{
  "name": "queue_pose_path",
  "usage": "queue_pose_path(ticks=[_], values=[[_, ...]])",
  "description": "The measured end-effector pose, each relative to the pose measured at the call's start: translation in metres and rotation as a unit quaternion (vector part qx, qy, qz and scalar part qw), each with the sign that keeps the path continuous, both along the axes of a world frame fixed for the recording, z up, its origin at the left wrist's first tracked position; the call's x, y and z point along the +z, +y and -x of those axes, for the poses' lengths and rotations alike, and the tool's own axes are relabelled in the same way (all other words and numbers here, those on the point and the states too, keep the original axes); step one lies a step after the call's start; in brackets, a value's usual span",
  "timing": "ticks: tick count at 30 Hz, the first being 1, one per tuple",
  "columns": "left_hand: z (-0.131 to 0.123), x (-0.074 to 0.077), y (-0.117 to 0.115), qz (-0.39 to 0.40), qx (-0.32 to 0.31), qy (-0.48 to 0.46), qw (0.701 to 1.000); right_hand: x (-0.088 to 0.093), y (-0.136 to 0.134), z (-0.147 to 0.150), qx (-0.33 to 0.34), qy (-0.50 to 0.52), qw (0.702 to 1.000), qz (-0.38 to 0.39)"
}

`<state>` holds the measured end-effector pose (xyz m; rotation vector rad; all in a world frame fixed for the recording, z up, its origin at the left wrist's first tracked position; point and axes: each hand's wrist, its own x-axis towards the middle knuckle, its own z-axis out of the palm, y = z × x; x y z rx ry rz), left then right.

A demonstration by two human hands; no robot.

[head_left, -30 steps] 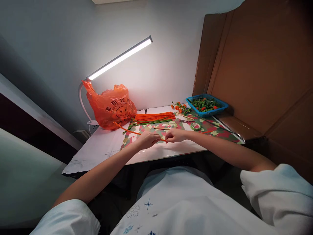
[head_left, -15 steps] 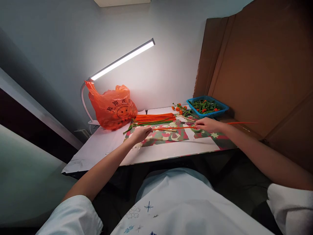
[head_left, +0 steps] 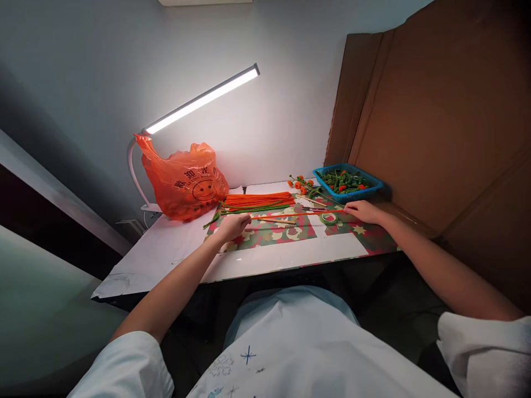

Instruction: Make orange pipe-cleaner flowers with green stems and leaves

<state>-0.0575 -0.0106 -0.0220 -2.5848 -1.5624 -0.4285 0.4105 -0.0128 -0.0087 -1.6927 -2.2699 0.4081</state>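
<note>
An orange pipe cleaner [head_left: 305, 214] stretches almost level above the table between my two hands. My left hand [head_left: 234, 226] is closed on its left end. The fingers of my right hand [head_left: 364, 212] pinch it toward the right. Behind it lies a row of orange pipe cleaners [head_left: 259, 199], with several green pipe cleaners [head_left: 265, 209] along the near side. A roll of green tape [head_left: 329, 221] rests on the patterned mat [head_left: 286, 234], left of my right hand. Close by are a thin wooden stick [head_left: 277, 221] and a dark slim tool [head_left: 314, 209].
An orange plastic bag [head_left: 186, 182] stands at the back left under a lit lamp [head_left: 203, 99]. Orange flowers [head_left: 302, 185] lie near a blue basket [head_left: 377, 188] of green stems and orange blooms. Cardboard [head_left: 423, 121] rises on the right; the table's front edge [head_left: 282, 268] is nearest me.
My right hand has slid right along the pipe cleaner, away from my left hand, uncovering the green tape roll. My left hand still holds its end. The view has shifted slightly.
</note>
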Motion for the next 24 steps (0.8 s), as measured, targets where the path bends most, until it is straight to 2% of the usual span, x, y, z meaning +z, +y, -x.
queue_pose_path(ticks=[4,7,9,13,18,24], values=[[0.003,0.0,-0.001,0.001,0.004,0.01,1.0,0.001,-0.004,0.003,-0.009,-0.04,0.999,-0.009],[-0.003,0.002,-0.003,0.004,-0.015,-0.003,1.0,0.004,-0.008,0.018,-0.006,-0.085,0.993,-0.077],[-0.008,0.004,-0.005,0.0,-0.024,-0.015,1.0,0.006,-0.011,0.036,0.028,-0.075,0.99,-0.113],[-0.016,0.01,-0.008,-0.017,-0.029,-0.02,0.999,0.002,-0.016,0.074,0.124,-0.083,0.982,-0.114],[-0.014,0.014,-0.01,-0.03,-0.036,-0.026,0.999,-0.003,-0.016,0.09,0.132,-0.089,0.979,-0.125],[-0.016,0.015,-0.013,-0.025,-0.035,-0.049,0.998,-0.005,-0.021,0.096,0.121,-0.167,0.968,-0.143]])
